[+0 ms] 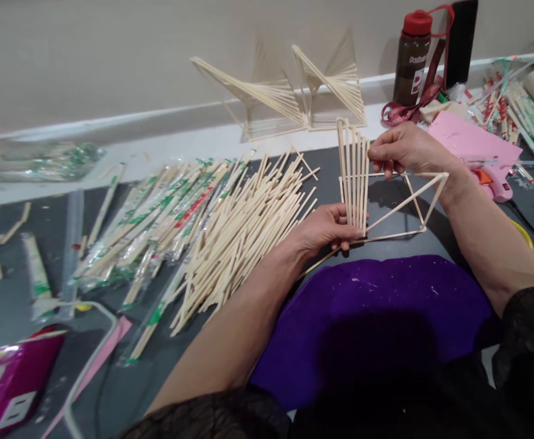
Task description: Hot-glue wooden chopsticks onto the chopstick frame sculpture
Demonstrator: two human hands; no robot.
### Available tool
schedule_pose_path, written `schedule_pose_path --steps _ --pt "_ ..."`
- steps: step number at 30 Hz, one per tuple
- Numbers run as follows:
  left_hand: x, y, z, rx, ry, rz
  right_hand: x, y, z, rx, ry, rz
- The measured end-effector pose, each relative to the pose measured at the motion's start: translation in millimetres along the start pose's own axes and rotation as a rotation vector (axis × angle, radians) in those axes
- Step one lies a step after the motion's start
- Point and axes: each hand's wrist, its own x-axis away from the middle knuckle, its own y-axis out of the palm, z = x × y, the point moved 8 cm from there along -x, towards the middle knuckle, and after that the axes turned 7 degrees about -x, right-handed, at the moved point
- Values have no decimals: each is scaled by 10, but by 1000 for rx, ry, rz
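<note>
A frame of glued wooden sticks [386, 201] stands on the dark table before me, with a fan of upright sticks on its left side and an open pyramid shape on its right. My left hand [324, 228] is closed on the lower ends of the upright sticks. My right hand [404, 149] pinches the frame near the top of the fan. A large heap of loose bare sticks [239, 231] lies just left of my left hand.
Wrapped chopsticks [152, 219] lie left of the heap. Two finished stick structures [294, 91] stand by the wall. A brown bottle with a red cap [412, 55], pink foam [466, 137], a glue gun [495, 183] and more wrapped sticks [518, 110] are at right. A purple cloth [377, 311] lies near me.
</note>
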Motion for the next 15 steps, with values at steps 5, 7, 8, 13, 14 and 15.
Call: schedule_pose_path --steps 5,7,8,13,14,15 --pt "-12 8 19 18 8 -3 -19 -20 -4 48 -11 4" --pt "-14 17 30 25 22 -8 -25 -25 -2 56 -9 4" --pt "-13 24 39 27 31 -12 -25 -27 -3 60 -8 5" --pt "3 45 87 44 68 -11 7 -32 -40 104 -13 10" --pt "0 45 94 43 72 -11 13 -38 -49 112 -18 15" --pt "-6 45 99 38 76 -12 16 -46 -55 120 -24 17"
